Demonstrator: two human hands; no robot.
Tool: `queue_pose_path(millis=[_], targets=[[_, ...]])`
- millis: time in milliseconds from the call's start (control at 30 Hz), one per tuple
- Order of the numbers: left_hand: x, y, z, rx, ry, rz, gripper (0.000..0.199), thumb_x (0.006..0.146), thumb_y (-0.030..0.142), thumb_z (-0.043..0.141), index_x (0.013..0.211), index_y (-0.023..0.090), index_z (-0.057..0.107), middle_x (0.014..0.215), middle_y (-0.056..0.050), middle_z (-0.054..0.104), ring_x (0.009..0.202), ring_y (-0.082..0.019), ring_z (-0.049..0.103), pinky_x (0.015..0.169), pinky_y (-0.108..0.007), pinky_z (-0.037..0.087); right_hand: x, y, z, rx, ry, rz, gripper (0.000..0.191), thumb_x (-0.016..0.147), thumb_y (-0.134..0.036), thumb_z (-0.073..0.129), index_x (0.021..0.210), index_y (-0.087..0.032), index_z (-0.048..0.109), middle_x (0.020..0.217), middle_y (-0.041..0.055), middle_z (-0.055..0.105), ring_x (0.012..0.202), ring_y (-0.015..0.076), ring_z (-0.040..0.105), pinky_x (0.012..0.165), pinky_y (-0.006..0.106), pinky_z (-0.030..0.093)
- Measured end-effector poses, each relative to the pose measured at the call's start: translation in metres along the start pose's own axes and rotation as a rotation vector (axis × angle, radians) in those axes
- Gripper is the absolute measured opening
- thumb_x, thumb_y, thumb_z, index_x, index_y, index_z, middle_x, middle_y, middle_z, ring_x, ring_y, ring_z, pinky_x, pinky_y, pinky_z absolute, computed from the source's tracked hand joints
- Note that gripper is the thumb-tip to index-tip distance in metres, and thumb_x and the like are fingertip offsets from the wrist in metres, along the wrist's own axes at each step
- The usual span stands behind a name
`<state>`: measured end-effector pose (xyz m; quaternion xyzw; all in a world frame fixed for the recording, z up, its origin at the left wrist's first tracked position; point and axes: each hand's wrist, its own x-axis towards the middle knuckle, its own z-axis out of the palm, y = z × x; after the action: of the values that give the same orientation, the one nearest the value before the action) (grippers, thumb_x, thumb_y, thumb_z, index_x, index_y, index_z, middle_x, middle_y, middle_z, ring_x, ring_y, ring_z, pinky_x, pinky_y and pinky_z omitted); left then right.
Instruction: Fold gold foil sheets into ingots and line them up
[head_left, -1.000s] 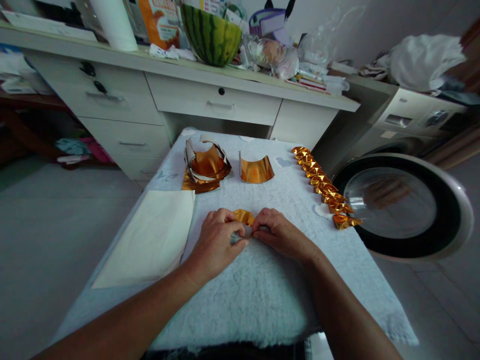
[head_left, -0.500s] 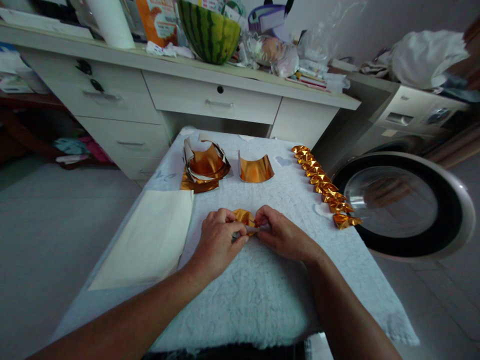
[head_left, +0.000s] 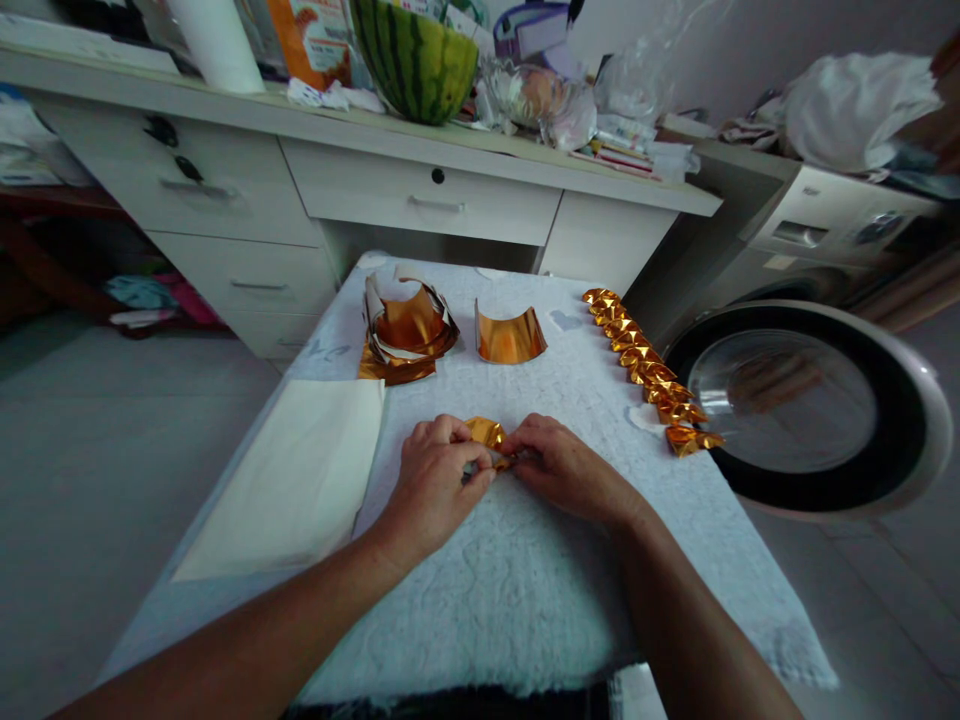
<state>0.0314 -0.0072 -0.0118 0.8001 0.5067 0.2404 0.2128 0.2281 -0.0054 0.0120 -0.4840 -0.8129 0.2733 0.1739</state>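
A small piece of gold foil paper [head_left: 486, 432], partly folded, is between my hands over the middle of the cloth. My left hand [head_left: 441, 470] is closed on its left side, thumb and forefinger pinching the near edge. On the other side, my right hand [head_left: 551, 460] pinches the right end with fingers bunched. My fingers hide much of the foil. Beyond them lies a single curled gold sheet [head_left: 511, 338], with a curled stack of gold foil sheets [head_left: 409, 325] to its left. Several folded gold foil pieces [head_left: 637, 360] form a slanting row at the right.
Pale paper sheets [head_left: 292, 480] lie on the left of the cloth-covered table [head_left: 480, 600]. Behind stands a white desk [head_left: 420, 205] bearing a cut watermelon [head_left: 412, 60] and clutter. A washing machine's open round door [head_left: 810, 410] adjoins the table's right edge.
My right hand has shifted slightly left, its fingers closing further over the foil's right end. My left hand stays nearly still, and the view has moved a little.
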Motion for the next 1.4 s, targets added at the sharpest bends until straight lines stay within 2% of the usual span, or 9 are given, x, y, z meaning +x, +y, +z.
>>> queue_pose_path(millis=[367, 700, 900, 1200, 1400], targets=[[0.0, 0.003, 0.0, 0.016, 0.009, -0.02, 0.008, 0.078, 0.021, 0.066, 0.071, 0.022, 0.068, 0.095, -0.004, 0.057, 0.094, -0.024, 0.05, 0.085, -0.043, 0.042, 0.005, -0.003, 0.006, -0.009, 0.055, 0.068, 0.01, 0.083, -0.011, 0.062, 0.086, -0.018, 0.067, 0.086, 0.0032, 0.062, 0.083, 0.0159, 0.055, 0.078, 0.029, 0.04], [-0.001, 0.001, 0.001, 0.01, 0.012, -0.011, 0.005, 0.078, 0.019, 0.063, 0.079, 0.023, 0.066, 0.097, -0.004, 0.057, 0.095, -0.024, 0.05, 0.086, -0.043, 0.041, 0.006, -0.004, 0.009, -0.041, 0.055, 0.095, 0.01, 0.083, -0.01, 0.06, 0.085, -0.018, 0.066, 0.086, 0.0025, 0.061, 0.083, 0.0154, 0.054, 0.077, 0.029, 0.038], [-0.002, 0.001, -0.001, 0.046, 0.002, 0.012, 0.017, 0.078, 0.018, 0.062, 0.095, 0.022, 0.061, 0.1, -0.004, 0.057, 0.096, -0.025, 0.05, 0.085, -0.041, 0.041, 0.007, -0.007, 0.009, -0.066, 0.055, 0.105, 0.01, 0.084, -0.01, 0.06, 0.079, -0.017, 0.065, 0.082, 0.0023, 0.061, 0.081, 0.015, 0.054, 0.077, 0.028, 0.037], [-0.004, -0.002, 0.002, -0.073, 0.015, 0.082, 0.015, 0.079, 0.012, 0.062, 0.09, 0.02, 0.057, 0.099, -0.004, 0.054, 0.098, -0.023, 0.051, 0.089, -0.04, 0.043, 0.009, -0.012, 0.01, -0.14, 0.062, 0.175, 0.006, 0.085, -0.015, 0.063, 0.079, -0.016, 0.064, 0.082, 0.0028, 0.061, 0.081, 0.0154, 0.053, 0.077, 0.028, 0.035], [-0.001, -0.003, 0.0, -0.04, -0.026, 0.112, 0.007, 0.083, 0.013, 0.061, 0.086, 0.02, 0.059, 0.093, -0.003, 0.057, 0.093, -0.022, 0.052, 0.084, -0.038, 0.043, 0.009, -0.013, 0.014, -0.172, 0.078, 0.187, 0.009, 0.084, -0.016, 0.063, 0.075, -0.017, 0.062, 0.08, 0.0024, 0.06, 0.079, 0.015, 0.052, 0.074, 0.027, 0.034]])
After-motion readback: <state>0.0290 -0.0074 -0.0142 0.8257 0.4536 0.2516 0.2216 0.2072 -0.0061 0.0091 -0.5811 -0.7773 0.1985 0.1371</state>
